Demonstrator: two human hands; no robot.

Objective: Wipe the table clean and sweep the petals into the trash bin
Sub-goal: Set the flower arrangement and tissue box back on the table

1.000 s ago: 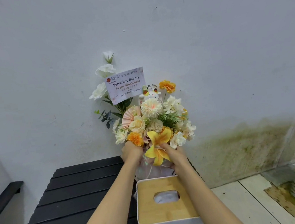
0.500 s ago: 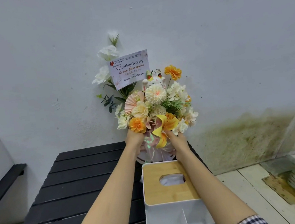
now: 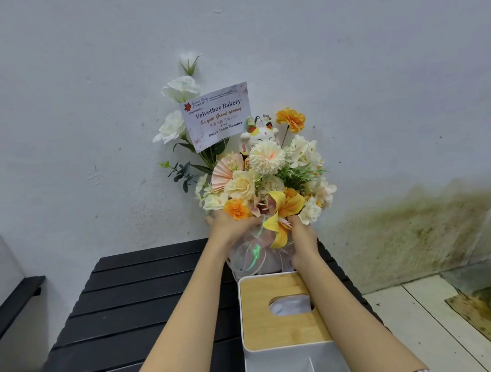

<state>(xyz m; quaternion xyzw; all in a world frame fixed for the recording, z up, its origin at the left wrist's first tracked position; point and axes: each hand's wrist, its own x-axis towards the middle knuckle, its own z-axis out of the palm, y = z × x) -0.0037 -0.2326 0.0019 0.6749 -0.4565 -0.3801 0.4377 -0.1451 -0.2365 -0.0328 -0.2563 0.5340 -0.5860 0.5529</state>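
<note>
A flower arrangement of white, cream and orange blooms stands at the far edge of the black slatted table, against the wall. It carries a greeting card and a small lucky-cat figure. My left hand grips the arrangement's left side just under the blooms. My right hand holds its right side by the yellow lily. The pot with its pale ribbon wrap shows between my wrists. No loose petals or trash bin are in sight.
A white tissue box with a wooden lid sits on the table just in front of the arrangement, between my forearms. A dark bench stands at the left. Pale floor tiles and a stained wall base lie to the right.
The arrangement has risen in view and shifted slightly right, with both hands staying on its base. The camera has pulled back, showing more of the tissue box and table.
</note>
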